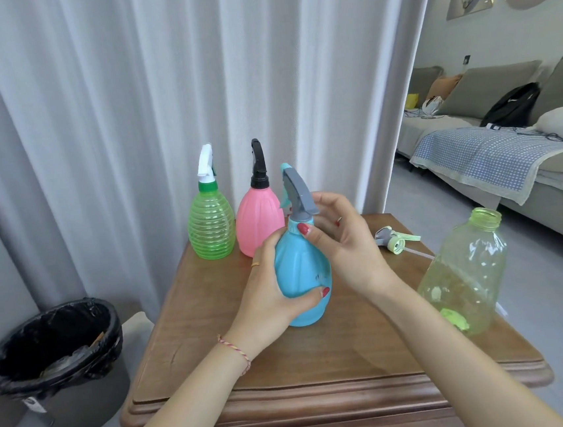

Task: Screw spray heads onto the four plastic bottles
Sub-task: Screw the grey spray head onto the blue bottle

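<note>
Hands meet at the blue bottle (pixel 301 273), a smooth pear-shaped plastic body standing at the middle of the wooden tabletop (pixel 321 354). The left hand (pixel 274 293) wraps its fingers around the belly, and the right hand (pixel 347 238) pinches the collar of the grey spray head (pixel 299 194) with thumb and fingers. Behind stand the ribbed green bottle (pixel 210 223) with a white head and the glossy pink bottle (pixel 258 219) with a black head, touching each other. At the right the clear yellow-green bottle (pixel 465 278) is open at the threaded neck; a loose spray head (pixel 394 238) lies near it.
</note>
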